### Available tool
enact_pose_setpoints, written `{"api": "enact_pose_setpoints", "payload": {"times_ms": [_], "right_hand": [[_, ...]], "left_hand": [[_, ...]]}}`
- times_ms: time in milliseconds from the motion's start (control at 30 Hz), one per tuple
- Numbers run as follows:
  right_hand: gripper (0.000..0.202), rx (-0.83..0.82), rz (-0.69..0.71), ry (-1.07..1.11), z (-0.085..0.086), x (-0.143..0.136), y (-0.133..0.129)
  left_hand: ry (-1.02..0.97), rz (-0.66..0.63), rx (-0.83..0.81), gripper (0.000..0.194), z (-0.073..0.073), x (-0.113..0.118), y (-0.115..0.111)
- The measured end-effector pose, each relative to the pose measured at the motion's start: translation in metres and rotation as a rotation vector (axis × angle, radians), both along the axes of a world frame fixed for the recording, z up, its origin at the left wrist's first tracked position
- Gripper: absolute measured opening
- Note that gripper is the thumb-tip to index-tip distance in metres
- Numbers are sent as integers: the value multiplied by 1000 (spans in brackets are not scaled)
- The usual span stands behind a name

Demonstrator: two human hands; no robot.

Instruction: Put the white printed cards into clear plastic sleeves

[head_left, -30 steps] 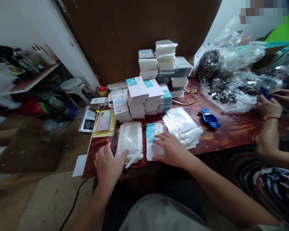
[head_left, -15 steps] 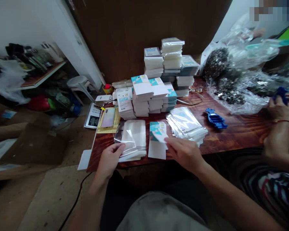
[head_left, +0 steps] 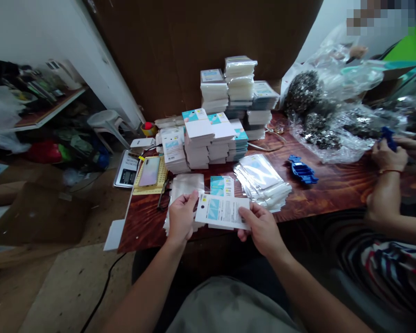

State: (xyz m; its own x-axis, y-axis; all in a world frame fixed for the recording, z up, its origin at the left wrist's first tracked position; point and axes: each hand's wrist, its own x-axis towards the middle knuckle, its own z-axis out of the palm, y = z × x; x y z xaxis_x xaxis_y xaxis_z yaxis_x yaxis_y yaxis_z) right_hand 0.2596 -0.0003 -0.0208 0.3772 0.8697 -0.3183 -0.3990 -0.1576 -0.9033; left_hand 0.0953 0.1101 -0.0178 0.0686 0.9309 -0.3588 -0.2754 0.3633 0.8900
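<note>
My right hand point(head_left: 265, 229) pinches the right end of a white printed card point(head_left: 223, 210) with a blue picture, held level above the table's front edge. At the card's left end my left hand point(head_left: 183, 217) is closed in a pinch; whatever lies between its fingertips is too small and clear to make out. Beneath that hand is a pile of clear plastic sleeves point(head_left: 187, 182). Under the held card lie blue-and-white cards point(head_left: 222, 183). To their right, a fanned pile of shiny sleeves point(head_left: 261, 175) rests on the table.
Tall stacks of cards and packets point(head_left: 241, 88) stand at the back. A phone point(head_left: 149, 171) lies at left by a scale point(head_left: 125, 172). At right are a blue plastic part point(head_left: 302, 170), bags of metal pieces point(head_left: 319, 125) and another person's hands point(head_left: 390, 155) holding a blue part.
The card in my right hand has moved left and now shows its printed side. My left hand has risen rightward to the card's end. The view has shifted slightly right.
</note>
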Motion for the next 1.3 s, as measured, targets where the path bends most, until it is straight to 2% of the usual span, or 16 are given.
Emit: {"api": "enact_pose_setpoints", "payload": {"times_ms": [100,233,333,400,533,667,767,933,1067,1200,1300], "right_hand": [[32,14,-136,-66,-4,-5,4],[31,29,-238,-159,-7,-16,9],[26,80,-314,-126,-12,-29,19],[19,124,-350,-49,-15,-36,28],[23,142,-337,96,-16,-49,38],[25,215,-408,55,-15,-60,37],[25,192,-434,50,-17,-63,36],[26,219,-362,144,-24,-56,35],[24,229,-372,178,-30,-57,28],[24,215,-365,182,-30,-65,25],[26,219,-354,162,-28,-68,27]], "left_hand": [[-22,3,-4,40,-2,3,-6],[-78,-68,-57,33,0,3,-11],[-98,-133,-82,29,4,3,-14],[-121,-177,-74,34,7,2,-15],[-156,-162,-55,42,10,2,-18],[-206,-97,3,47,4,1,-23],[-224,-127,53,49,1,-1,-25],[-164,-149,61,50,0,-9,-25],[-185,-170,72,53,-8,-11,-28],[-120,-153,114,58,-18,-9,-35],[-33,-125,197,56,-19,-7,-40]]}}
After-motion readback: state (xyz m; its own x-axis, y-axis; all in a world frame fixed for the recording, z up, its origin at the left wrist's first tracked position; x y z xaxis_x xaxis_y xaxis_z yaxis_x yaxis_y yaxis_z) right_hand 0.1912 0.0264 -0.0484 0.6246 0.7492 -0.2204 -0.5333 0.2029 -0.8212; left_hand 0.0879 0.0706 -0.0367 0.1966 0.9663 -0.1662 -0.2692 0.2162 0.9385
